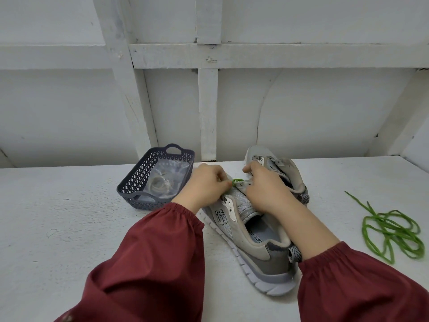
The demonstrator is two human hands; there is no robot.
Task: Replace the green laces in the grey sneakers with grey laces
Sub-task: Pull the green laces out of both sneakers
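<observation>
— Two grey sneakers on the white desk (pixel 69 228); how do they lie?
— One, the near sneaker (pixel 260 249), has its heel toward the camera and its sole edge to the left; the far sneaker (pixel 278 166) stands just behind it, touching it.
— And to the left of them?
— One dark latticed basket (pixel 137 180), near the toe of the near sneaker; inside it lies a clear bag (pixel 162 182) with a pale coiled lace in it.
— Where are the green laces?
— One loose green lace (pixel 392 231) lies tangled on the desk well to the right, apart from both shoes.
— And the hands?
— Both come out of dark red sleeves (pixel 151 263); the left hand (pixel 206 184) has its fingers curled; the right hand (pixel 267 189) rests on the near sneaker's tongue, fingers curled down on the upper, thumb raised.
— What does the left one hold?
— It pinches a small green loop (pixel 237 181) at the near sneaker's front eyelets, just beside the right hand's fingers.
</observation>
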